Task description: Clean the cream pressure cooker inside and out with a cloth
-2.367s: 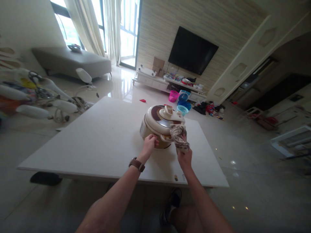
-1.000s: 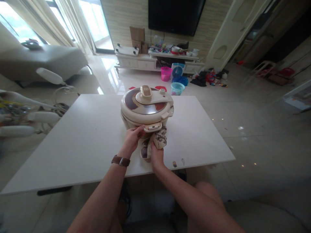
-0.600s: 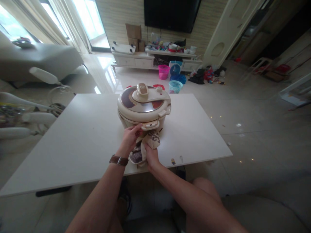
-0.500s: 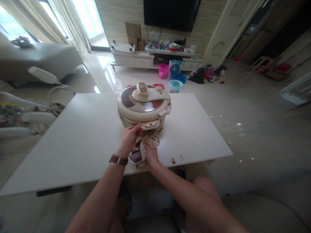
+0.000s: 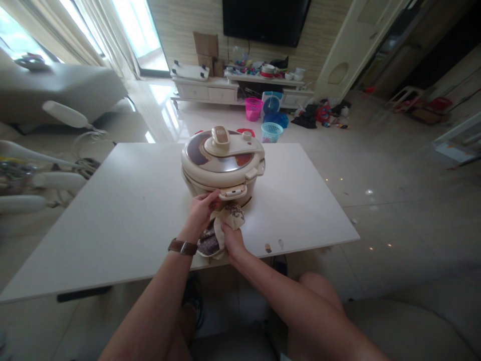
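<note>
A cream electric pressure cooker [image 5: 221, 175] stands upright on the white table [image 5: 124, 215], its brown-and-cream lid on top. My left hand [image 5: 201, 208], with a watch at the wrist, grips the left end of the side handle [image 5: 233, 192] on the cooker's near side. Just below that handle, my right hand [image 5: 233, 239] is closed around a bunched cloth [image 5: 214, 240], beige with dark brown patterning. The cloth's upper end lies by the cooker's lower body; whether it touches there I cannot tell. The right fingertips are hidden by the cloth.
Two small stickers [image 5: 268, 248] are on the table near its front edge. White lamp-like arms [image 5: 60, 181] reach in from the left. Beyond the table are a pink basket [image 5: 253, 109], a light blue basket [image 5: 271, 131] and a low TV cabinet [image 5: 221, 94].
My right hand and the cloth have shifted slightly left, away from the cooker's lower body. My left hand keeps its place at the handle.
</note>
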A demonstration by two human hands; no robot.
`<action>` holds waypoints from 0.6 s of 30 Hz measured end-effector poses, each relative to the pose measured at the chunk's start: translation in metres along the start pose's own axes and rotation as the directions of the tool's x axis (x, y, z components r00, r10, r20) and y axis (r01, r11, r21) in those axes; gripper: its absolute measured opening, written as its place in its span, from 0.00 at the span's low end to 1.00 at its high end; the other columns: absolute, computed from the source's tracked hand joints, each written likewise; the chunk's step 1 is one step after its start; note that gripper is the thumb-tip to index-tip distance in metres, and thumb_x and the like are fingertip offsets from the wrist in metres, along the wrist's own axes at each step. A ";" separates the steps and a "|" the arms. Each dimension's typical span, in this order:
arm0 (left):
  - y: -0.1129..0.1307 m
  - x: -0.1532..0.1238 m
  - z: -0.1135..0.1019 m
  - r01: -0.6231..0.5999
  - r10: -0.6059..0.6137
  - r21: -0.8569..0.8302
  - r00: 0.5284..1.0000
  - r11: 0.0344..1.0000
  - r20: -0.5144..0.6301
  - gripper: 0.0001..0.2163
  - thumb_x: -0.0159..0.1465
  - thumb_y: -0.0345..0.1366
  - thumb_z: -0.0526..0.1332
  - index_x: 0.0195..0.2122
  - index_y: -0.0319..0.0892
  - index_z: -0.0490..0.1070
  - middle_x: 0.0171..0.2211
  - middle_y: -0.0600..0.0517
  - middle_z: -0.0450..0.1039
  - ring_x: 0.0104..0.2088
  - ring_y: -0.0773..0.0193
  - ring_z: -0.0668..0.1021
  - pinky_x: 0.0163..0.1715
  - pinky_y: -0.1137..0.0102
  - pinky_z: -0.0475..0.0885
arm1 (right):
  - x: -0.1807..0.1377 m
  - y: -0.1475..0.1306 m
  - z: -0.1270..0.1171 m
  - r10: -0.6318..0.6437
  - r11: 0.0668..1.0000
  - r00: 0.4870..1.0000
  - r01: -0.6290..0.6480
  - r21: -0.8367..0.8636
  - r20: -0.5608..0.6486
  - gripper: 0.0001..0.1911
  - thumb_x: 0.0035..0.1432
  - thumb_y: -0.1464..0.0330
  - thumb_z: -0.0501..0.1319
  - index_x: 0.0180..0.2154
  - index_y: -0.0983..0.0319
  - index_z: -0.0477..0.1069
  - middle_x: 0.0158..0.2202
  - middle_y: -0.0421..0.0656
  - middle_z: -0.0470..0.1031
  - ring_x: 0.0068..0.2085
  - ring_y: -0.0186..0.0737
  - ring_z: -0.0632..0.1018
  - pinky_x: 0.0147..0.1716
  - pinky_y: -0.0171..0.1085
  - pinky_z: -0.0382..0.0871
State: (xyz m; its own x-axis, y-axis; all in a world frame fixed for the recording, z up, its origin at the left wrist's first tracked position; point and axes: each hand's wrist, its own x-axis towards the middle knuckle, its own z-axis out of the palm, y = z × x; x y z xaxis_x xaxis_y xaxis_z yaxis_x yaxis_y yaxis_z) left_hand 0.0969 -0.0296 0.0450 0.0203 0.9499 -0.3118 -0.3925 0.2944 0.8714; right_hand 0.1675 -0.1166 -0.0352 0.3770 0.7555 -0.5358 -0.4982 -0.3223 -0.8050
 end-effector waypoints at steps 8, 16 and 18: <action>0.000 0.001 -0.002 -0.002 0.002 0.011 1.000 1.000 0.005 0.23 0.36 0.47 0.83 0.23 0.37 0.76 0.22 0.51 0.75 0.24 0.70 0.72 0.24 0.74 0.64 | -0.002 -0.002 0.002 0.011 1.000 1.000 -0.011 0.024 -0.004 0.12 0.53 0.69 0.68 0.41 0.55 0.78 0.45 0.41 0.86 0.50 0.47 0.85 0.52 0.42 0.80; 0.003 -0.001 -0.001 0.006 -0.006 0.011 1.000 1.000 -0.001 0.24 0.34 0.48 0.83 0.22 0.38 0.76 0.22 0.52 0.75 0.24 0.71 0.72 0.24 0.75 0.64 | 0.004 -0.006 -0.004 0.001 0.996 0.999 0.002 0.084 -0.038 0.17 0.50 0.69 0.68 0.45 0.61 0.79 0.43 0.42 0.87 0.46 0.44 0.86 0.47 0.37 0.80; 0.002 -0.001 -0.001 0.005 -0.005 0.011 1.000 1.000 0.003 0.24 0.34 0.48 0.83 0.22 0.38 0.76 0.22 0.52 0.75 0.24 0.71 0.72 0.24 0.75 0.64 | 0.012 -0.014 -0.011 -0.015 0.993 0.995 0.026 0.114 -0.095 0.16 0.50 0.68 0.69 0.44 0.61 0.79 0.42 0.43 0.87 0.44 0.43 0.86 0.44 0.36 0.80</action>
State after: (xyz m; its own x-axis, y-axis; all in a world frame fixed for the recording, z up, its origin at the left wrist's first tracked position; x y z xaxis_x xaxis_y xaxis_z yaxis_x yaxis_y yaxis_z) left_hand 0.0954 -0.0300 0.0470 0.0245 0.9488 -0.3148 -0.3822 0.2999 0.8741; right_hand 0.1877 -0.1098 -0.0336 0.4569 0.7028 -0.5453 -0.5739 -0.2355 -0.7843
